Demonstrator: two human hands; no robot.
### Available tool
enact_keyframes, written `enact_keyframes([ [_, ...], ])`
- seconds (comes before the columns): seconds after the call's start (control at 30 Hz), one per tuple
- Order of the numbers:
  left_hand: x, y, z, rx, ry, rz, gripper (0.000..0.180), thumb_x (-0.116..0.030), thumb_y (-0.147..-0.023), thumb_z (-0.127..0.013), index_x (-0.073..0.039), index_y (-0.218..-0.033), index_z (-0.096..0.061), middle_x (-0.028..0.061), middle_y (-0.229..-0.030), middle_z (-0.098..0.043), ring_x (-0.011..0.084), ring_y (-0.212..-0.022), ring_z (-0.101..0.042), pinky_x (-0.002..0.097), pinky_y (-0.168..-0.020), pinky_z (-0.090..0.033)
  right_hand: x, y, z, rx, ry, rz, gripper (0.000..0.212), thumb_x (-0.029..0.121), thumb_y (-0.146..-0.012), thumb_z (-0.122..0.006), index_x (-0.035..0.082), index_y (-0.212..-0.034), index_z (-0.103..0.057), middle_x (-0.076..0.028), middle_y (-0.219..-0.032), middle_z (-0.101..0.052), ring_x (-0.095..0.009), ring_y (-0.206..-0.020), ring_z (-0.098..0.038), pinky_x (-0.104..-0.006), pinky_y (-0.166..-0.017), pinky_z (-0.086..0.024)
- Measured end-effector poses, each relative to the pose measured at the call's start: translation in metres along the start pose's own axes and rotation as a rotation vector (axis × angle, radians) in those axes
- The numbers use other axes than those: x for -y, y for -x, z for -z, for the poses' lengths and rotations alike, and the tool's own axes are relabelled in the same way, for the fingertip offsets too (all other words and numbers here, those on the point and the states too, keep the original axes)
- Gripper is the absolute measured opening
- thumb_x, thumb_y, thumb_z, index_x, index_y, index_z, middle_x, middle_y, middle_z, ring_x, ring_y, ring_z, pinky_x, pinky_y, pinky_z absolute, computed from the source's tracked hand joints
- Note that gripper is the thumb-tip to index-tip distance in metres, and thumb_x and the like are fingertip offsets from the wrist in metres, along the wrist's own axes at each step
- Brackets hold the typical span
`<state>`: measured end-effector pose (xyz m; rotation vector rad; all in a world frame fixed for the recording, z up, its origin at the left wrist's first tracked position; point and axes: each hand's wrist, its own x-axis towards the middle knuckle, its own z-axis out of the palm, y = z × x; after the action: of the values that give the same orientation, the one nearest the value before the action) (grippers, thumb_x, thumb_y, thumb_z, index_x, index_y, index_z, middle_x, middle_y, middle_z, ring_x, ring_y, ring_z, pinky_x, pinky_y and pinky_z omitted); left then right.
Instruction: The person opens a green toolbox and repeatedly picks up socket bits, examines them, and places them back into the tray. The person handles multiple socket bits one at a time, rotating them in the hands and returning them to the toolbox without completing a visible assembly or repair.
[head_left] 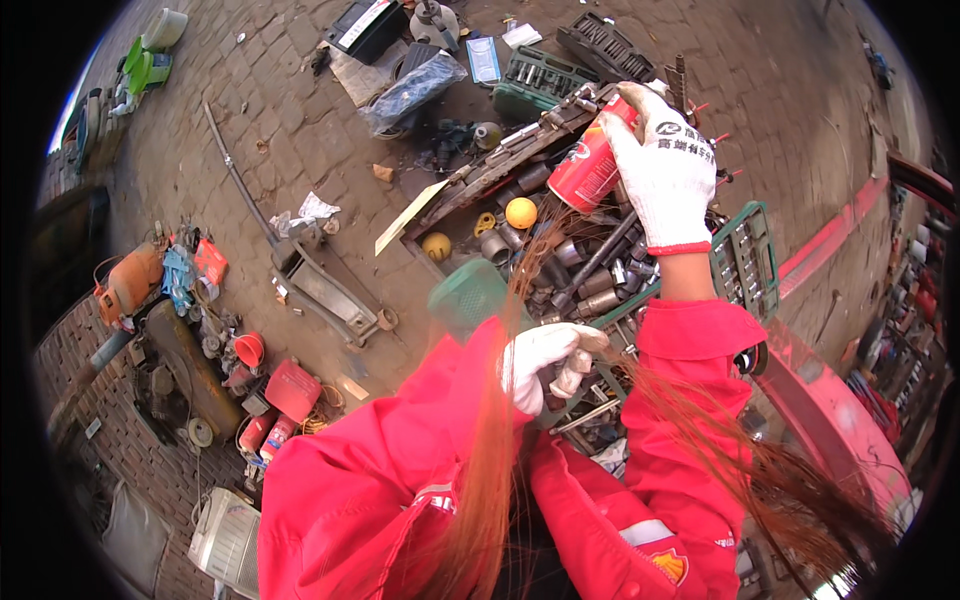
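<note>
My right hand [665, 165], in a white knitted glove with a red cuff, grips a red can [585, 175]. The can tilts over a metal tray heaped with sockets [597, 290] and other steel tool parts. My left hand [545, 362], gloved in white too, is drawn in near my body with its fingers curled; whether anything is inside them is hidden. Close by it lies a translucent green plastic lid or box [468, 298]. A yellow ball-like piece [521, 212] rests among the sockets, left of the can. Strands of hair hang across the view.
An open green socket case [745, 262] stands right of the tray, with another green case [540, 82] beyond it. A long-handled floor jack [325, 295] lies on the paving at left. Red containers [292, 390] crowd the lower left, and a red metal beam [835, 415] runs along the right.
</note>
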<state>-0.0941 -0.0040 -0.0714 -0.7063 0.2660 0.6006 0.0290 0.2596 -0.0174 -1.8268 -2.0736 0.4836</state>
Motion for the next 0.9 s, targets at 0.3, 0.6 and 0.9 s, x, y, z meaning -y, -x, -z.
enact_keyframes([
  [0.3, -0.016, 0.002, -0.073, -0.043, -0.333, -0.172, 0.069, -0.015, -0.086, -0.068, 0.002, -0.145, -0.036, 0.0215, -0.132, -0.055, 0.0289, -0.106, -0.063, 0.0388, -0.090, -0.053, -0.011, 0.092, 0.074, -0.042, -0.849, -0.552, 0.031, 0.006, -0.095, -0.058, -0.004, -0.125, -0.059, -0.011, -0.117, -0.066, -0.011, -0.087, -0.062, -0.0242, -0.079, -0.050],
  [0.6, 0.009, -0.013, -0.098, 0.070, -0.039, -0.257, 0.059, -0.018, -0.089, -0.061, 0.000, -0.142, -0.041, 0.0256, -0.146, -0.042, 0.0409, -0.134, -0.043, 0.0546, -0.114, -0.034, -0.018, 0.214, 0.083, -0.130, -1.363, -0.797, 0.052, 0.028, -0.099, -0.057, -0.005, -0.136, -0.046, -0.006, -0.096, -0.058, -0.008, -0.072, -0.055, -0.0219, -0.063, -0.053],
  [0.9, 0.034, -0.022, -0.100, 0.073, -0.165, -0.241, 0.078, -0.053, -0.093, -0.052, -0.007, -0.151, -0.029, 0.0257, -0.154, -0.028, 0.0451, -0.141, -0.029, 0.0584, -0.118, -0.020, -0.001, 0.275, 0.091, -0.176, -1.361, -0.934, 0.044, 0.020, -0.094, -0.061, -0.005, -0.130, -0.052, -0.007, -0.093, -0.058, -0.011, -0.071, -0.056, -0.0233, -0.061, -0.050],
])
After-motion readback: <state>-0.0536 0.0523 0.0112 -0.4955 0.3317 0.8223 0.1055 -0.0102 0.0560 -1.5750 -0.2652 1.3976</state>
